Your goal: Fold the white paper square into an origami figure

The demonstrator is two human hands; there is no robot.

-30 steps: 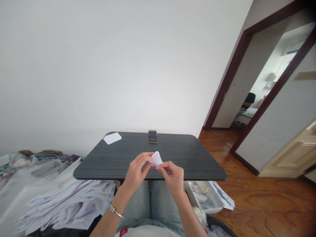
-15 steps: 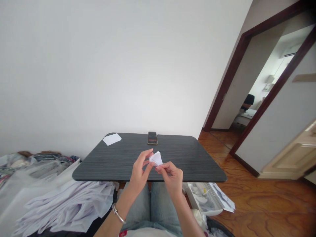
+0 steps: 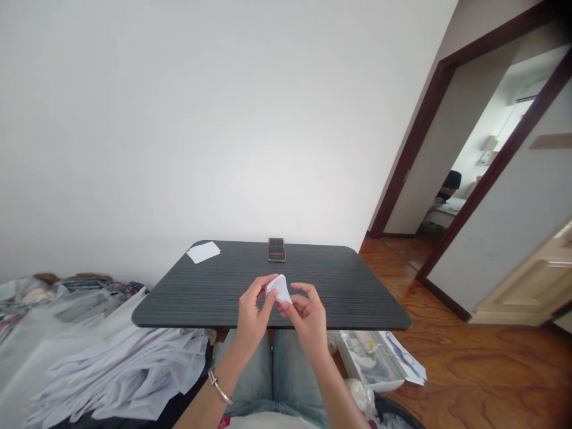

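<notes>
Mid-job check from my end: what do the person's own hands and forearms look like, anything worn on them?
Both the left hand and the right hand are bare, with no gloves. No sleeve shows on either forearm. A thin, rounded, silver-coloured bangle circles the left wrist; nothing worn shows on the right.

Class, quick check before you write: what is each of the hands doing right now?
Left hand: closed, pinching the folded white paper.
Right hand: fingertips at the paper's lower edge; whether they grip it cannot be told.
</notes>
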